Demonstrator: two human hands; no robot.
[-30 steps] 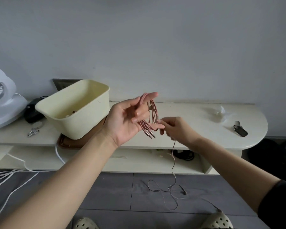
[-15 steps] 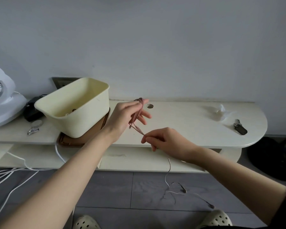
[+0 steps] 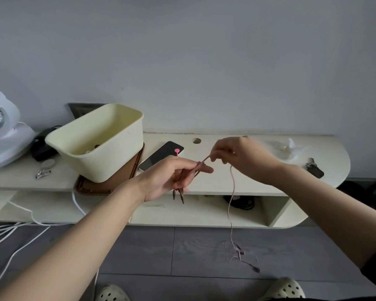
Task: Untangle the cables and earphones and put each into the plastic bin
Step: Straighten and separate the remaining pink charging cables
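My left hand (image 3: 172, 177) grips a folded bundle of pink earphone cable (image 3: 183, 181) in front of the shelf, its plug ends dangling below my fingers. My right hand (image 3: 237, 157) pinches the same cable a little to the right and higher. From it a loose strand (image 3: 231, 205) hangs down to the earbuds (image 3: 241, 253) near the floor. The cream plastic bin (image 3: 109, 161) stands tilted on the shelf to the left of both hands, with small items barely visible inside.
A phone (image 3: 159, 156) lies on the cream shelf (image 3: 258, 185) beside the bin, which rests on a brown tray (image 3: 85, 187). A white fan (image 3: 2, 135), black adapter (image 3: 41, 146), keys (image 3: 314, 169), crumpled plastic (image 3: 284, 146) and white floor cables (image 3: 13, 233) surround the area.
My right hand rose and moved right, drawing the cable out from the bundle. My left hand dropped lower and closed around the bundle. The phone on the shelf came into sight.
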